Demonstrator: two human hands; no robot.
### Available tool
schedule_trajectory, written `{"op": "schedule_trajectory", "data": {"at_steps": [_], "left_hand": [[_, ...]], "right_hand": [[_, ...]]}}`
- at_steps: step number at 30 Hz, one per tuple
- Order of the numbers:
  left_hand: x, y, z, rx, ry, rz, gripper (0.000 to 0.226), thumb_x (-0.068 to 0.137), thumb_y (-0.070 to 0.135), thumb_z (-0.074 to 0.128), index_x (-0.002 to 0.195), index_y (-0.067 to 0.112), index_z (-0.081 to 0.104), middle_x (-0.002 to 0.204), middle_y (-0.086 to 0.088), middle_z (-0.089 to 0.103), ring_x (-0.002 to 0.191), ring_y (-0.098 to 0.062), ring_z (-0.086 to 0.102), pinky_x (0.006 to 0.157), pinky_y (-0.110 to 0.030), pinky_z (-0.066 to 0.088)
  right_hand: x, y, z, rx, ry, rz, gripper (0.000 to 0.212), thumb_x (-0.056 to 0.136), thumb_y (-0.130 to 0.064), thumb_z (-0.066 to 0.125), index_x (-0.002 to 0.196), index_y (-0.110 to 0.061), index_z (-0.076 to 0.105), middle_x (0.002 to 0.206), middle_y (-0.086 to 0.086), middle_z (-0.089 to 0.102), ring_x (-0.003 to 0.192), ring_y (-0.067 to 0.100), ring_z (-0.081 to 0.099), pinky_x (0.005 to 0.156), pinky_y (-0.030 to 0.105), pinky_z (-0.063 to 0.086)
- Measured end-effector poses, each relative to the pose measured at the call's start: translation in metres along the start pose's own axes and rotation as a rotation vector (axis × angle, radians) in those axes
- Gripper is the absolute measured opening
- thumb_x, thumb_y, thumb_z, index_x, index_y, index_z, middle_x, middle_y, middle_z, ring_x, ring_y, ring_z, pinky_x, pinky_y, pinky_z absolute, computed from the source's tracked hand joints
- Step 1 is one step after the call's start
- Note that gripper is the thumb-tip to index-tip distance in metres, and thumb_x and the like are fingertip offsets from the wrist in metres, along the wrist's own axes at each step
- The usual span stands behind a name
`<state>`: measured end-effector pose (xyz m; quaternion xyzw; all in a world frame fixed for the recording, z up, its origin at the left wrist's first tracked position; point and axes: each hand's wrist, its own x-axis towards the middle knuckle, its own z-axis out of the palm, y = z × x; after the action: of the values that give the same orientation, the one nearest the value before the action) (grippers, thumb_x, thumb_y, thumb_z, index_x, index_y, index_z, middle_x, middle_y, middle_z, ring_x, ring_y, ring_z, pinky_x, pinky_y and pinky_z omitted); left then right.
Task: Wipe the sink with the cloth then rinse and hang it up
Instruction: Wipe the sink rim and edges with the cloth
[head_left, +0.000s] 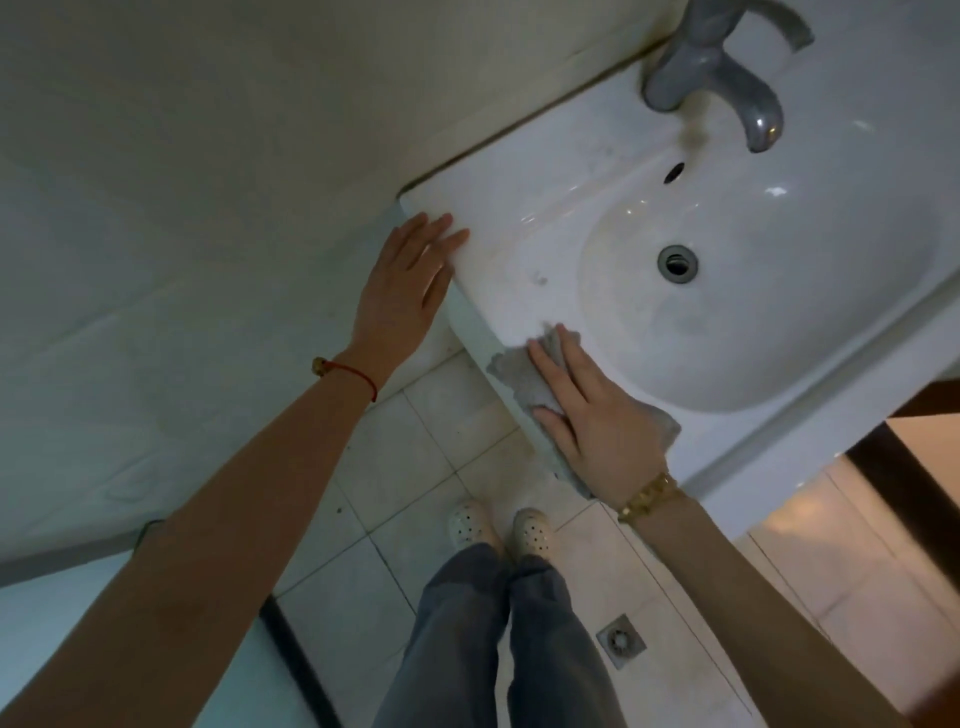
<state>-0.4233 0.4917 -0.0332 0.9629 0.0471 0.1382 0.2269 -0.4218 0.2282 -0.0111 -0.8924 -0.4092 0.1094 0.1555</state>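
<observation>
A white ceramic sink fills the upper right, with a round drain in its bowl and a grey metal tap at the back. A grey cloth lies on the sink's front left rim. My right hand presses flat on the cloth with straight fingers. My left hand rests flat against the sink's left corner, fingers straight, holding nothing.
A pale tiled wall stands to the left of the sink. Below are light floor tiles, a square floor drain, and my feet in white perforated clogs. A dark wooden edge shows at the right.
</observation>
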Motion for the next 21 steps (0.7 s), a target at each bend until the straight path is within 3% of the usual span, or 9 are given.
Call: {"op": "schedule_trajectory", "data": {"at_steps": [4, 9, 12, 17, 21], "left_hand": [[0.0, 0.001, 0.001, -0.007, -0.001, -0.01, 0.039, 0.105, 0.016, 0.041, 0.142, 0.011, 0.05, 0.149, -0.009, 0.047, 0.142, -0.031, 0.037, 0.118, -0.046, 0.03], [0.001, 0.0, 0.005, -0.082, 0.007, -0.035, 0.041, 0.101, 0.007, 0.043, 0.142, 0.01, 0.051, 0.149, -0.01, 0.047, 0.143, -0.032, 0.035, 0.115, -0.054, 0.032], [0.001, -0.001, 0.007, -0.071, 0.026, -0.043, 0.038, 0.103, 0.012, 0.044, 0.14, 0.009, 0.053, 0.148, -0.01, 0.048, 0.142, -0.033, 0.037, 0.116, -0.054, 0.031], [0.002, 0.0, 0.009, -0.091, 0.04, -0.066, 0.037, 0.104, 0.016, 0.045, 0.139, 0.011, 0.054, 0.148, -0.008, 0.049, 0.143, -0.031, 0.036, 0.116, -0.053, 0.031], [0.002, 0.002, 0.011, -0.093, 0.043, -0.076, 0.036, 0.104, 0.016, 0.046, 0.139, 0.01, 0.054, 0.148, -0.009, 0.049, 0.143, -0.031, 0.035, 0.115, -0.052, 0.032]], "right_hand": [[0.022, -0.003, -0.001, 0.032, -0.037, 0.043, 0.059, 0.1, -0.046, 0.028, 0.152, -0.029, 0.004, 0.161, 0.003, -0.001, 0.147, 0.023, 0.012, 0.106, 0.04, 0.043], [0.105, -0.014, 0.003, 0.05, -0.071, 0.031, 0.059, 0.1, -0.043, 0.031, 0.152, -0.023, 0.009, 0.161, 0.008, 0.002, 0.148, 0.026, 0.006, 0.115, 0.044, 0.028], [0.076, -0.008, 0.001, 0.034, -0.036, -0.011, 0.058, 0.101, -0.04, 0.033, 0.151, -0.017, 0.014, 0.16, 0.011, 0.006, 0.148, 0.025, 0.011, 0.117, 0.04, 0.025], [-0.009, 0.001, -0.004, -0.002, 0.039, 0.019, 0.056, 0.1, -0.042, 0.032, 0.15, -0.021, 0.021, 0.16, 0.006, 0.013, 0.142, 0.022, 0.031, 0.105, 0.034, 0.042], [0.021, 0.0, -0.004, 0.052, -0.013, 0.009, 0.057, 0.1, -0.042, 0.029, 0.152, -0.025, 0.011, 0.161, 0.005, 0.004, 0.145, 0.025, 0.022, 0.111, 0.038, 0.037]]}}
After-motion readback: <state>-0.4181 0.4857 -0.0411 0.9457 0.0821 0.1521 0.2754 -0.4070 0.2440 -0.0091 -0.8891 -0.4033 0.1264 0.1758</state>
